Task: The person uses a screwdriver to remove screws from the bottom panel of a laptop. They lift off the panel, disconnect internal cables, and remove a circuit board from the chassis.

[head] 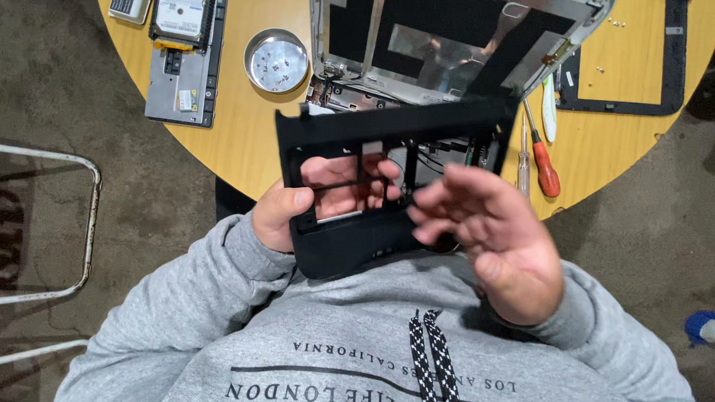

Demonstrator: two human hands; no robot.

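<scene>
My left hand [294,211] grips a black plastic laptop frame [347,130] by its lower left side, thumb on top and fingers showing through the openings. The frame is held flat above my lap and the table's near edge. My right hand [493,236] hovers over the frame's lower right corner with fingers spread and slightly blurred, holding nothing. Beyond the frame an opened laptop shell [463,39] with a dark inner panel lies on the round wooden table [244,141].
A red-handled screwdriver [542,167] and a second thin tool lie right of the frame. A small metal dish [277,61], a hard drive on a grey panel [184,56] and a black bezel [670,63] lie on the table. A metal chair frame [89,226] stands at left.
</scene>
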